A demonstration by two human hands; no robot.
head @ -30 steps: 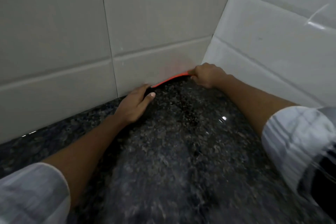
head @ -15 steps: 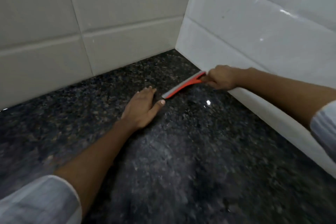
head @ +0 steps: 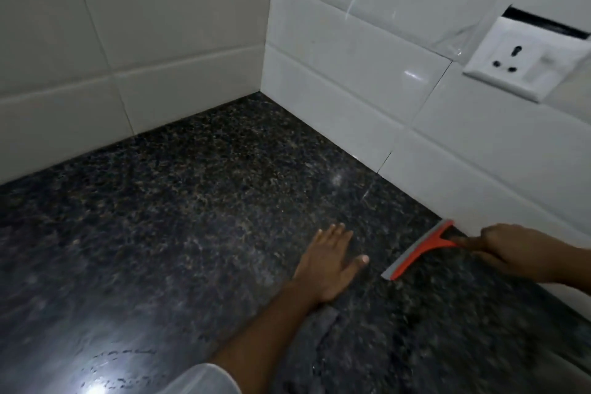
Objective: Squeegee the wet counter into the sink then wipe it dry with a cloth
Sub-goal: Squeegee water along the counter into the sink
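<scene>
An orange squeegee (head: 422, 251) with a grey blade lies blade-down on the dark speckled granite counter (head: 192, 201), its far end touching the right wall. My right hand (head: 508, 248) is closed around its handle at the right edge of the view. My left hand (head: 331, 261) rests flat on the counter, fingers spread, just left of the blade and apart from it. No sink or cloth is in view.
White tiled walls (head: 335, 57) meet in a corner at the back of the counter. A white wall socket (head: 524, 65) sits on the right wall above the squeegee. A bright light reflection (head: 96, 384) shows on the counter at the lower left.
The squeegee has been drawn out of the back corner along the right wall toward me. My left hand slid back beside it and now lies a little away from the blade.
</scene>
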